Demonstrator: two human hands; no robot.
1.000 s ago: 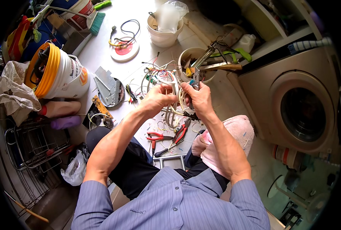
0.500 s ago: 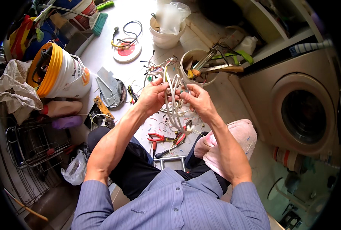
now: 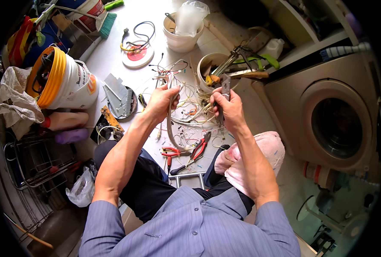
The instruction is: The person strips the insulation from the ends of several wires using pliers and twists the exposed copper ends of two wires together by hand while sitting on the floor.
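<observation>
My left hand (image 3: 161,103) is closed around a light grey cable (image 3: 170,126), which hangs in a bend toward the floor. My right hand (image 3: 230,110) grips dark pliers (image 3: 226,87) upright, the metal jaws pointing up and away from me. The pliers are apart from the cable. Below both hands lies a tangle of thin wires (image 3: 192,112) in several colours, with short scraps scattered about. Close to my feet on the floor are red-and-black cutters (image 3: 202,144) and red-handled pliers (image 3: 171,153).
A tool-filled bucket (image 3: 202,79) stands just beyond my right hand, with another white bucket (image 3: 179,42) farther off. A yellow-rimmed bucket (image 3: 77,88) is at left, a washing machine (image 3: 293,98) at right. A pink towel (image 3: 259,165) covers my right knee.
My hands have moved apart. The cable, earlier gathered between both hands, now hangs from the left alone. My right hand has shifted right and holds the pliers upright in plain sight.
</observation>
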